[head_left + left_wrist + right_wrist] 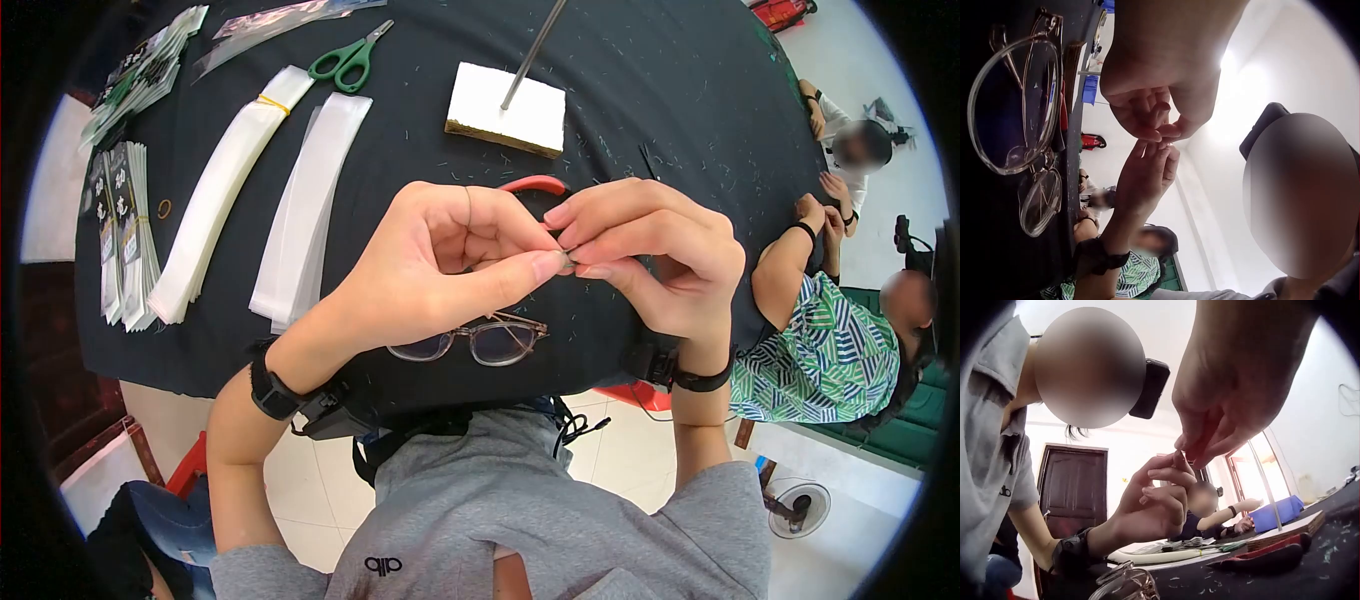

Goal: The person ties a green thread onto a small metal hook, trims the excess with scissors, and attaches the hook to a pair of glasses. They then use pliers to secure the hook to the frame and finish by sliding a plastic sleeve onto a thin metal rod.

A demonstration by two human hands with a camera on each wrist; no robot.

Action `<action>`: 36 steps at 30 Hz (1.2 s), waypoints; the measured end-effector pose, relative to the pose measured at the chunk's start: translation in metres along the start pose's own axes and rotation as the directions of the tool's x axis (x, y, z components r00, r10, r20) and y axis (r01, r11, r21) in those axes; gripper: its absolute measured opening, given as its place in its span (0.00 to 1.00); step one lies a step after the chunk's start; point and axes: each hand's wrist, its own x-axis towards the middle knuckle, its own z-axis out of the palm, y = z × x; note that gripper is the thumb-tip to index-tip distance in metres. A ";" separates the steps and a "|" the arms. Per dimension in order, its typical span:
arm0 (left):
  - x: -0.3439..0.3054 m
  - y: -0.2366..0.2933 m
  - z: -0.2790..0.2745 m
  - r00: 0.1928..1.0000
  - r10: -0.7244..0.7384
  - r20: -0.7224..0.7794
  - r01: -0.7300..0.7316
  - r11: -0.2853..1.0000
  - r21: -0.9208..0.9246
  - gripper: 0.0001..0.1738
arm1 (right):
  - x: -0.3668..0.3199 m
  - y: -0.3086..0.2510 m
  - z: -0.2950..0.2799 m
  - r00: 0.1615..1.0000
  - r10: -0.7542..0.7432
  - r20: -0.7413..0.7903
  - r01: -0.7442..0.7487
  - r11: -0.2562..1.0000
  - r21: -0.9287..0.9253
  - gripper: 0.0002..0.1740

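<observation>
Two hands meet fingertip to fingertip over the cloth, the left hand [425,290] and the right hand [680,255] both pinching one small piece [567,262] between thumb and fingers (it is so nearly buried in the fingertips that its shape and material cannot be told). The piece is up in the air between the two sets of tips, clear of everything on the table. Work this fine probably goes best if one hand simply anchors while the other makes the small movements, with light pressure so that the piece neither bends nor springs away. A sliver more of it showing past the thumbs would help the eye guide the fingers, and lower wrists would likely steady both pinches. Just below the hands in the head view lie the eyeglasses [503,343], so a dropped piece could land among their lenses and arms; moving the pinch a little away from them seems wise. Behind the fingers shows part of a red-handled tool [537,184], mostly hidden. Farther out, a white-topped block [480,100] bears a metal rod [530,62], and pale shreds dot the black cloth [420,125], a backdrop on which a tiny dark thing would be hard to find again. Toward the left lie loose clear sleeves [312,200], a banded bundle of sleeves [225,200] and green-handled scissors [352,66], all well apart from the pinch
</observation>
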 end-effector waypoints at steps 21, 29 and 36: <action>0.003 -0.004 -0.005 0.985 -0.156 0.072 0.159 0.986 -0.040 0.07 | 0.000 -0.010 -0.005 0.993 0.018 0.116 0.004 0.982 -0.187 0.09; 0.002 -0.003 0.000 0.997 -0.065 0.044 0.064 0.998 0.023 0.07 | -0.003 -0.009 -0.003 0.989 0.147 0.024 -0.146 0.989 -0.015 0.10; 0.002 -0.006 0.001 0.998 -0.030 0.053 0.029 0.999 0.026 0.05 | -0.002 -0.005 -0.004 0.988 0.133 0.083 -0.133 0.991 -0.011 0.11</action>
